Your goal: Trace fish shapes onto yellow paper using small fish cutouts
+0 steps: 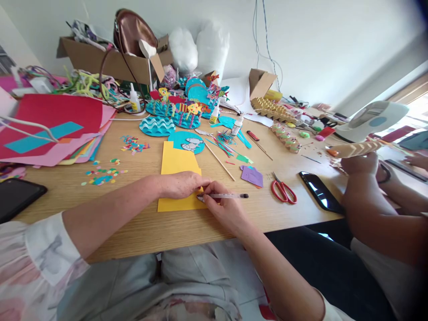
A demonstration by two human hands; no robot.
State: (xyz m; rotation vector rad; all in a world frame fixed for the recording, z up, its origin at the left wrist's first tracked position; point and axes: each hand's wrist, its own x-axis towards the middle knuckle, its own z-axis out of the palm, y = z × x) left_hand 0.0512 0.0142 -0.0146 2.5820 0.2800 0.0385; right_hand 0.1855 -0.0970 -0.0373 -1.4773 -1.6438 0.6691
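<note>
A sheet of yellow paper (179, 162) with a cut-out corner lies on the table before me. My left hand (182, 183) rests on it, fingers drawn together and pressing it down; their undersides are hidden. Close by, my right hand (222, 205) grips a pen (230, 195) with a clear barrel and a dark end, its tip low over the paper near my left fingertips. Just behind the sheet are a blue paper circle (175, 137) and grey fish-like cut-outs (193, 144). A thin wooden stick (219, 160) lies to the right.
Red-handled scissors (283, 191), a purple paper piece (252, 176) and a phone (321, 191) lie to the right. Another person's hand (359, 165) holds a patterned cardboard piece (357, 149). Glue bottles (237, 125) and blue wavy crafts (157, 126) stand behind; confetti (105, 175) is at left.
</note>
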